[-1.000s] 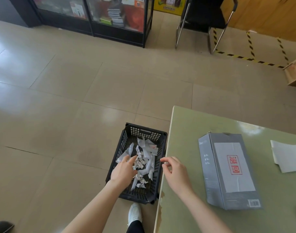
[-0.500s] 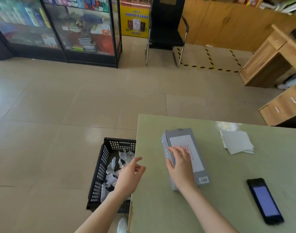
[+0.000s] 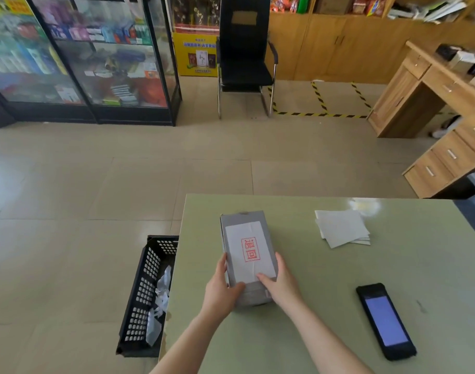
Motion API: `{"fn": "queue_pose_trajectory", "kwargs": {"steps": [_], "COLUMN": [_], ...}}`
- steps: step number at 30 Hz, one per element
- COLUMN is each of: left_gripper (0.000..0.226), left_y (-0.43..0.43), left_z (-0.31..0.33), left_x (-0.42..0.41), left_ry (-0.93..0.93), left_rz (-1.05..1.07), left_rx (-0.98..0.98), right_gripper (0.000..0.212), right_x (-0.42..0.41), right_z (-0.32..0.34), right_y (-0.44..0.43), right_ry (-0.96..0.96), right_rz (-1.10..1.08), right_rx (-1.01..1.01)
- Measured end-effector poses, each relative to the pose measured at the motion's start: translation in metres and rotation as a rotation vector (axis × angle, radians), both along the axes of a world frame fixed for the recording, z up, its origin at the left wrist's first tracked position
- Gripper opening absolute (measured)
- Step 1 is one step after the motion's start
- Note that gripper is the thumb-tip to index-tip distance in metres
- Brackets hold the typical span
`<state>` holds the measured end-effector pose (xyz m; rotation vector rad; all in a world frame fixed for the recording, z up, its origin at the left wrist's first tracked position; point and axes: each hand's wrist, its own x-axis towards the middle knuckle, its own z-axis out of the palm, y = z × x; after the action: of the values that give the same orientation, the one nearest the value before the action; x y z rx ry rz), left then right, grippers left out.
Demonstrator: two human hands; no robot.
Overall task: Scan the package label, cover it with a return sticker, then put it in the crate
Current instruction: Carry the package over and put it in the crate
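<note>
Nearest on the right, a black phone (image 3: 386,321) with a lit screen is seen lying flat on the green desk (image 3: 325,292). At the near middle, the grey package (image 3: 248,255) is gripped at its near end from both sides: the left hand (image 3: 221,291) is wrapped against its left side with the thumb laid over the top, and the right hand (image 3: 280,282) is curled round its right side, thumb pressed on the near edge of the white return sticker (image 3: 249,252). The sticker, stamped in red, is already laid over the top face. Whether the package is resting on the desk or just lifted cannot be told.

To the left, beside the desk's edge on the floor, the black crate (image 3: 147,290) is partly filled with scraps of white paper. Farther right, a small stack of white sheets (image 3: 341,228) lies well apart from the package.

The crate is partly hidden beneath the desk's edge, so the package could be knocked against the desk or the rim as it is carried over and down. With only the near end held, the far end could dip and the grip be lost.
</note>
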<state>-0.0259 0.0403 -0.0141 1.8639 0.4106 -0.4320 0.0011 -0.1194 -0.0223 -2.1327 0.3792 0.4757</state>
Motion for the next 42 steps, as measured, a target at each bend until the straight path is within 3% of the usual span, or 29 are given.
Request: {"fn": "queue_pose_trajectory", "kwargs": {"steps": [9,22,27,32,42], "left_gripper": [0.087,0.086,0.085,0.084,0.076], "left_y": [-0.018,-0.107,-0.156,-0.215,-0.326], "left_z": [0.035,0.097,0.125,0.159,0.238], "left_x": [0.009,-0.007,-0.063,-0.141,-0.362], "left_ry": [-0.120,-0.322,-0.390,-0.482,-0.647], "left_rz": [-0.048,-0.641,-0.874,-1.078,-1.349], "left_rx": [-0.038,-0.161,-0.240,-0.290,-0.513], "right_gripper": [0.073,0.062,0.074,0.069,0.071], "right_x": [-0.015,-0.125,-0.207,-0.304,-0.552], "right_z": [0.034,0.105,0.127,0.157,0.239], "right_y": [-0.026,-0.079,-0.107,-0.143,-0.210], "right_ry": [-0.185,-0.492,-0.553,-0.665,-0.798], "right_rz": [-0.164,-0.768,-0.983,-1.150,-1.374], "right_rx": [0.143,-0.021,-0.109,-0.191,-0.379]}}
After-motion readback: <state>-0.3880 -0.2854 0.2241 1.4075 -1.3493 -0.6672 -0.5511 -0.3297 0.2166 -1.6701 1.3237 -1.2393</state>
